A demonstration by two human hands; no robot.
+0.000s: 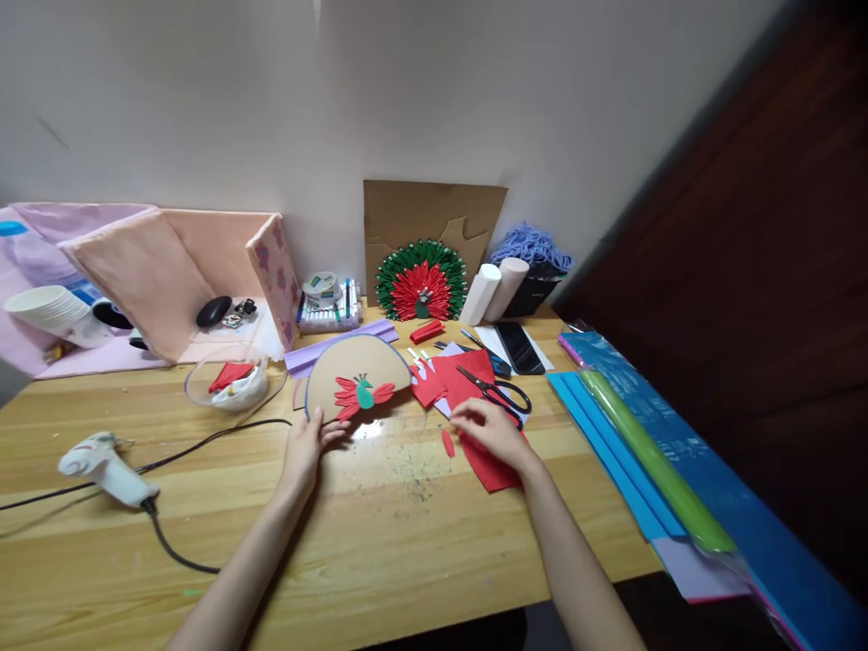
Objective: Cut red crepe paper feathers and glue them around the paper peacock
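My left hand (313,443) grips the lower left edge of a rounded cardboard piece (353,357). A green paper peacock body (364,394) and red paper petals (348,398) on both sides of it are fixed to this cardboard, which is tilted up. Over the red paper sheet (492,472) hovers my right hand (492,432), its fingers loosely bent and nothing visible between them. One loose red petal (448,443) lies just below those fingertips. Black-handled scissors (498,389) rest on the red paper beyond my right hand.
A white glue gun (108,468) with a black cable lies left, near a clear bowl (196,384). Behind stand a finished red and green peacock (421,282), a marker box (330,316) and a fabric-covered box (223,244). Coloured paper rolls (651,461) line the right edge.
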